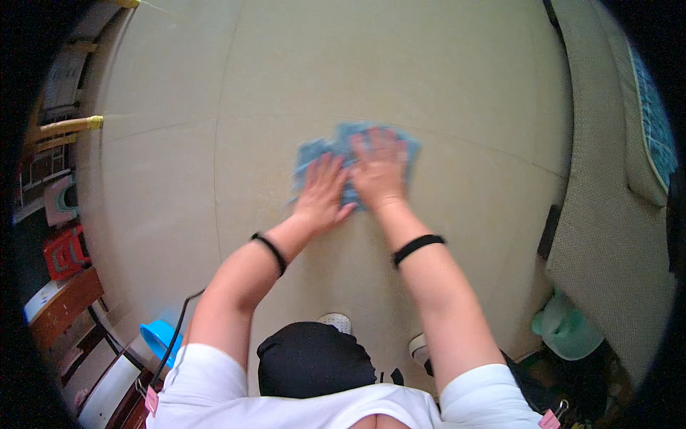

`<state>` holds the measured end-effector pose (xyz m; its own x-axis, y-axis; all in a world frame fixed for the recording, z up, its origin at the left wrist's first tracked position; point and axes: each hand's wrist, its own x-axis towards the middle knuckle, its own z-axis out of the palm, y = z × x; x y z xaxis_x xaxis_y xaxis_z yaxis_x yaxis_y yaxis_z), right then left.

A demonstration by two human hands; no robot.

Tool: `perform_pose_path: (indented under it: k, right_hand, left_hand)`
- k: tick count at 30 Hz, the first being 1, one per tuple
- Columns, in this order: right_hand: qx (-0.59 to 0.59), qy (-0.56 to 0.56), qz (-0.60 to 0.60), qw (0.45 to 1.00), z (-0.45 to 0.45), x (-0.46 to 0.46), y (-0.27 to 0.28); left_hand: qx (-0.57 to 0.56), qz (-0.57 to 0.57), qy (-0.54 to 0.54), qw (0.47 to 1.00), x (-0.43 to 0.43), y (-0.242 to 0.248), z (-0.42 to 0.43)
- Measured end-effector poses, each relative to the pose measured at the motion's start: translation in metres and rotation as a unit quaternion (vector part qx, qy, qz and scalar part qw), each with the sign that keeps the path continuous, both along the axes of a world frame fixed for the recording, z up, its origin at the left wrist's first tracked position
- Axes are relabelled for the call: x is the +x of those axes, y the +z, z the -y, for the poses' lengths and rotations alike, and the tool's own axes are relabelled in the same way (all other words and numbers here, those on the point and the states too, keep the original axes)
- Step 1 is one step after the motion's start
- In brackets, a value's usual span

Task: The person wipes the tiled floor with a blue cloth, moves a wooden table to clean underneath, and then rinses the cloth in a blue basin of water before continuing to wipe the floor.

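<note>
A light blue cloth (344,143) lies spread and wrinkled on the beige tiled floor (396,64) in front of me. My left hand (321,194) rests palm down on its left part, fingers extended and thumb out to the side. On the right part, my right hand (380,166) is flat, reaching a little farther forward. Both hands press on top of the cloth rather than gripping it, and they cover much of its middle. The cloth and fingertips look slightly blurred.
A grey fabric sofa (600,225) runs along the right, with a pale green translucent plastic bag or bin (568,327) below. At left are wooden furniture legs (72,126), a red plastic stool (65,253), a wooden chair (69,305) and a blue basin (159,339).
</note>
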<state>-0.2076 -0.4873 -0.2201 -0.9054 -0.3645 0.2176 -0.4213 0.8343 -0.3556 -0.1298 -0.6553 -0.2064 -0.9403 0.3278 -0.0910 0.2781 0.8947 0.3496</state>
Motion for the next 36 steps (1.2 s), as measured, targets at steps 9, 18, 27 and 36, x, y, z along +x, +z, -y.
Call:
perform_pose_path:
  k: [9, 18, 27, 36]
  right_hand:
    - [0.148, -0.35, 0.147, 0.913, -0.23, 0.187, 0.012]
    - [0.166, -0.188, 0.001, 0.968, -0.164, -0.01, -0.018]
    - [0.001, 0.361, 0.225, 0.905, 0.166, 0.148, 0.02]
    - [0.096, -0.009, 0.266, 0.959, -0.033, 0.221, 0.018]
  left_hand:
    - [0.061, -0.001, -0.474, 0.878, 0.068, -0.002, -0.205]
    - [0.166, -0.051, -0.088, 0.981, -0.031, -0.015, -0.142]
    - [-0.129, 0.27, 0.194, 0.934, 0.225, 0.027, 0.086]
    - [0.041, 0.11, -0.194, 0.974, 0.177, 0.021, 0.004]
